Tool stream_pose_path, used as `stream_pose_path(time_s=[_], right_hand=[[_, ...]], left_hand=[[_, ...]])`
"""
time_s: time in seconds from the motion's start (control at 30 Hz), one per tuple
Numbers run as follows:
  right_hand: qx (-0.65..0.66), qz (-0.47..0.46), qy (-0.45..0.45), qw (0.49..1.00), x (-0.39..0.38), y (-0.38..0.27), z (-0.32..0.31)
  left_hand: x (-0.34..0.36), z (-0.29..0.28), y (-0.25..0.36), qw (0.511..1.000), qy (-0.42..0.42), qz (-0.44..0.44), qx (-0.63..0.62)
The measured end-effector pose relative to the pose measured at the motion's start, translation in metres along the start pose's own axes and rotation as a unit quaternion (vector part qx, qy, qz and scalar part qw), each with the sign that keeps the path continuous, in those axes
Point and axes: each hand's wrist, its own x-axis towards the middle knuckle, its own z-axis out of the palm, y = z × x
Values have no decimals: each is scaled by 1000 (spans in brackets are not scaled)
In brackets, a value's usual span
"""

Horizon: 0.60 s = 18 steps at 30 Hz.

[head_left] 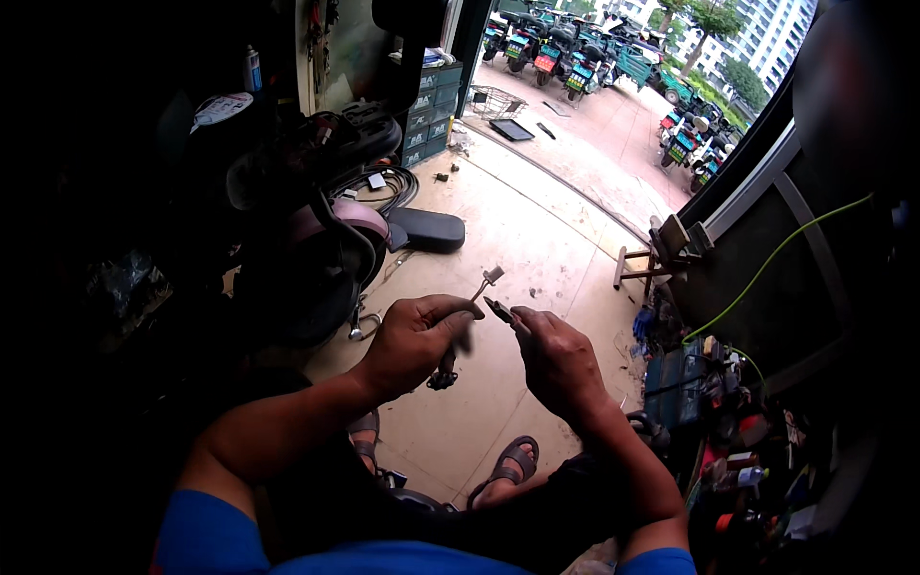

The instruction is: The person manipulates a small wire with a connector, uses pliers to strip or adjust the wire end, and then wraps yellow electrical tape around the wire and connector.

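My left hand (414,340) grips a thin metal part (471,307) with a small square head at its upper end and a dark blurred piece hanging below the fist. My right hand (553,356) holds a small dark pointed tool (499,310), whose tip sits right beside the metal part at chest height. Both hands are close together over the concrete floor (537,240). My sandalled feet (508,467) show below the hands.
A partly stripped scooter with a pink body (335,230) stands at left, a black seat (426,230) lying beside it. Tool boxes and clutter (714,402) fill the right side by a green hose. Parked scooters (561,48) stand outside the doorway. A wooden stool (661,254) stands at right.
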Motion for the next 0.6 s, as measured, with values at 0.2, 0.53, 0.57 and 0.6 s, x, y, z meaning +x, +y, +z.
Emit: stream_pose_path(time_s=[0.2, 0.53, 0.57, 0.6], right_hand=[[3, 14, -28, 999, -3, 0, 6], [5, 24, -27, 999, -6, 4, 2], [8, 24, -23, 999, -8, 5, 2], [11, 24, -20, 999, -9, 5, 2]], left_hand=[[0, 2, -6, 999, 16, 18, 43], [1, 10, -7, 999, 20, 31, 37], [1, 11, -8, 998, 24, 29, 43], [1, 12, -8, 998, 28, 27, 50]])
